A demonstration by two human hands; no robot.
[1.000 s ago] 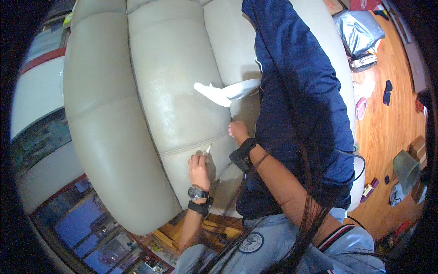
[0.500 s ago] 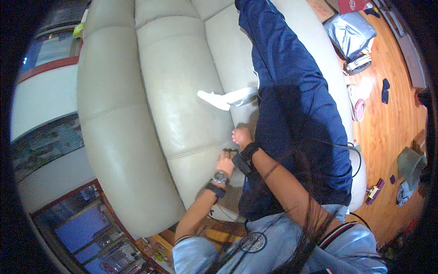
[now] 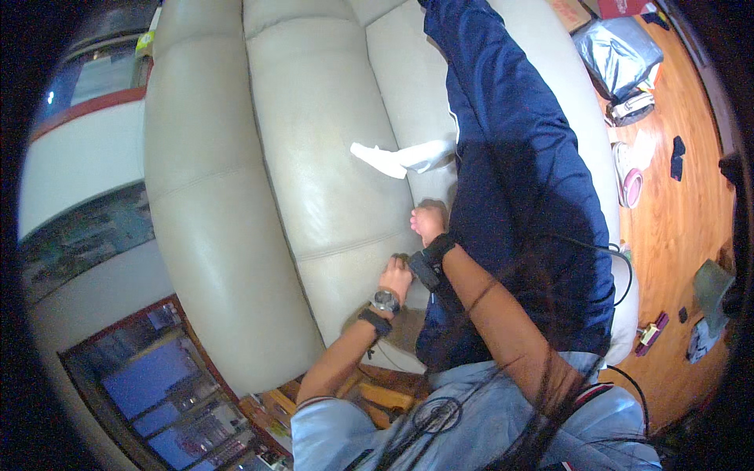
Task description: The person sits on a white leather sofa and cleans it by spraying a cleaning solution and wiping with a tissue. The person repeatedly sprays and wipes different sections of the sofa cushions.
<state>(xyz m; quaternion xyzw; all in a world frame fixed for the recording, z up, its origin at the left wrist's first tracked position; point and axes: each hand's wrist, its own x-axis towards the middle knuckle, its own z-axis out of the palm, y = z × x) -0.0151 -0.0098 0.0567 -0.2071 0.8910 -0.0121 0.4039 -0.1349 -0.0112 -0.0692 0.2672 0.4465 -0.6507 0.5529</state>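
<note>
My left hand is closed near the sofa seat, its fingertips at a small dark thing I cannot make out, close beside the black module strapped to my right wrist. Just above, my right hand rests against my navy trousers with its fingers curled in; what they hold, if anything, is hidden. A watch and a black strap circle my left wrist. Farther off, a crumpled white cloth or paper lies on the cream sofa, touching my leg.
On the right, the wooden floor holds a silvery bag, a pale shoe with pink, a dark sock-like cloth and a brush-like thing. A black cable loops beside my hip. The sofa's backrest rises at left.
The whole view has shifted slightly, so the scene sits a little farther right. My hands keep nearly the same place and pose; the white piece has not moved on the sofa.
</note>
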